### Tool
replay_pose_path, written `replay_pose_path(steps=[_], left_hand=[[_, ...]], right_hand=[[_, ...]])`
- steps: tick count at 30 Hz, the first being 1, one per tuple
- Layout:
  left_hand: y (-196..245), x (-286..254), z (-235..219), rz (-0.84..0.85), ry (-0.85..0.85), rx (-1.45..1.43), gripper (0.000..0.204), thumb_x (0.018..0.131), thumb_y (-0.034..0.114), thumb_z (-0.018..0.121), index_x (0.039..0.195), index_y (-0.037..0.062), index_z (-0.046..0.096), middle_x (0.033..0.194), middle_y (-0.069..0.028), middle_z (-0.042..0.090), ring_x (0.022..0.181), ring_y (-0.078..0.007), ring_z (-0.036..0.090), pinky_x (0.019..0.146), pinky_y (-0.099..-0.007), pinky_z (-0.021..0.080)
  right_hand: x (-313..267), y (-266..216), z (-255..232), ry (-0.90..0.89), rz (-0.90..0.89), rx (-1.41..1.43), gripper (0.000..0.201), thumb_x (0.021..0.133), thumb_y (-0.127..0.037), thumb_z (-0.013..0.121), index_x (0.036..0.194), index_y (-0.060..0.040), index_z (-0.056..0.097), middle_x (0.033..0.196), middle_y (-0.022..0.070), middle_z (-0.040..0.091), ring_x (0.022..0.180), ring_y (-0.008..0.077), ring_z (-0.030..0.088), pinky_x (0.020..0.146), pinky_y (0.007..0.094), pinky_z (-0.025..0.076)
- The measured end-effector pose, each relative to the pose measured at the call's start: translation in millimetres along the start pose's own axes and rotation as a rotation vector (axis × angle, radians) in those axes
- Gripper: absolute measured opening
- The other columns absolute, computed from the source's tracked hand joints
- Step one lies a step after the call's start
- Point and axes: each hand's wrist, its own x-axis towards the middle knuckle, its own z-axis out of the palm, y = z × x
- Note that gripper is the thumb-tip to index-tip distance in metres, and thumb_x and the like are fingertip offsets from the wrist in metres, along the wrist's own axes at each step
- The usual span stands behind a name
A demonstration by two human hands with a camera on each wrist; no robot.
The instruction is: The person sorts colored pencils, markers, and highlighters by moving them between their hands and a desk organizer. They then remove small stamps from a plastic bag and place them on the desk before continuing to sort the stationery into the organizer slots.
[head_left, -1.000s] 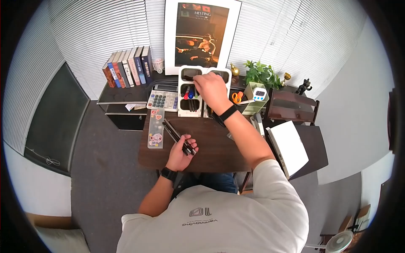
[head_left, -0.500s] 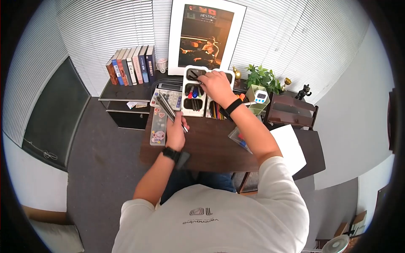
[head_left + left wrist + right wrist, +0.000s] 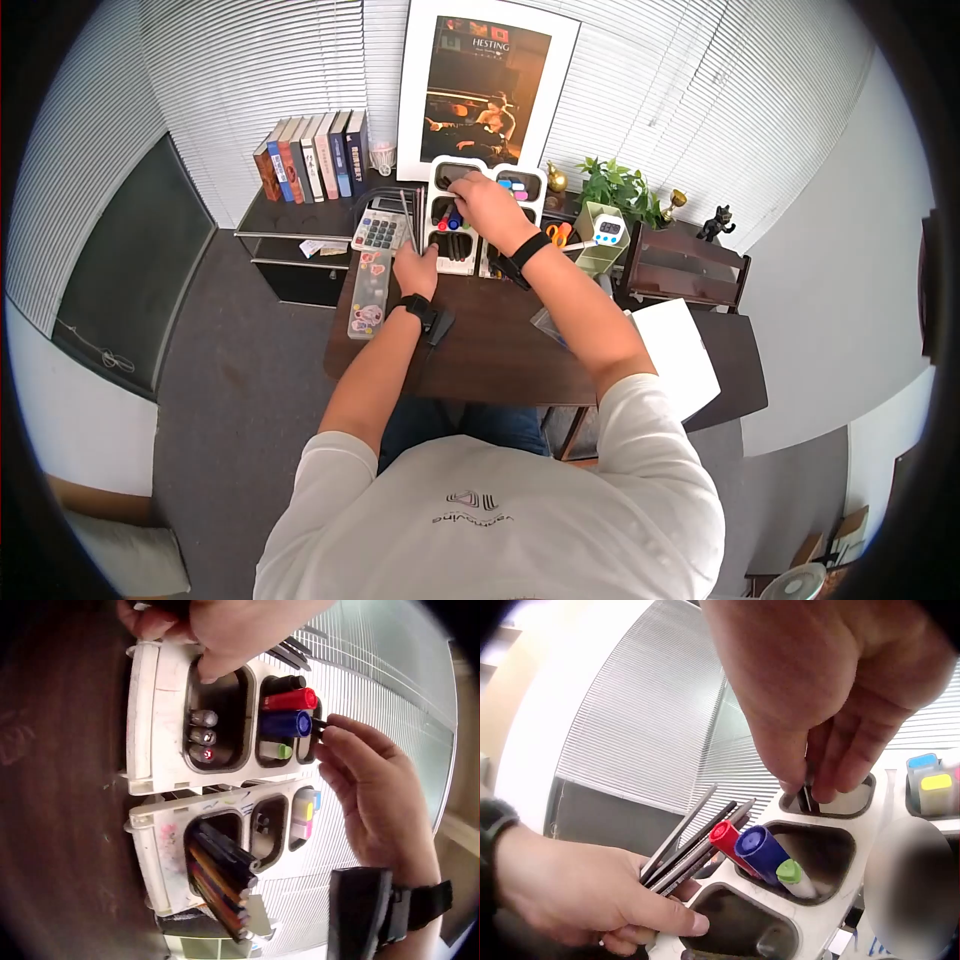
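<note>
Pencils (image 3: pixel 694 846) fill the left grip (image 3: pixel 585 881); only wrist views show the right grip (image 3: pixel 379 784) pinching a dark stick (image 3: pixel 319 726).

Dark brown desk (image 3: pixel 490 340) carries a calculator (image 3: pixel 380 232) at back left, stickered pencil case (image 3: pixel 370 292) just in front. Back middle: two white pen organizers (image 3: pixel 142 720) stand side by side. White flat object (image 3: pixel 677 350) lies at right.

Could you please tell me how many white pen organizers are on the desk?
2: the left organizer, under the right hand, and the right organizer beside it, holding pencils.
</note>
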Motion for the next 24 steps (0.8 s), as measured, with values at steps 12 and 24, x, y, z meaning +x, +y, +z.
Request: replay_pose_path(steps=[12, 24], left_hand=[[21, -51, -26, -0.033, -0.061, 0.043, 0.027, 0.086, 0.022, 0.077, 0.1, -0.0011, 0.071, 0.096, -0.0232, 0.069, 0.095, -0.0442, 0.067, 0.085, -0.0495, 0.051], [18, -79, -40, -0.081, -0.017, -0.13, 0.029, 0.089, 0.019, 0.078, 0.108, -0.0024, 0.071, 0.102, -0.0179, 0.072, 0.095, -0.0337, 0.071, 0.088, -0.0422, 0.052]], right_hand=[[-25, -47, -19, 0.076, 0.001, 0.143, 0.015, 0.089, -0.005, 0.07, 0.103, -0.0006, 0.07, 0.094, 0.0164, 0.065, 0.09, 0.0386, 0.067, 0.08, 0.0461, 0.057], [-42, -79, -21, 0.193, -0.001, 0.327, 0.027, 0.09, -0.006, 0.073, 0.116, -0.0017, 0.07, 0.107, 0.0143, 0.068, 0.1, 0.0354, 0.068, 0.087, 0.043, 0.057]])
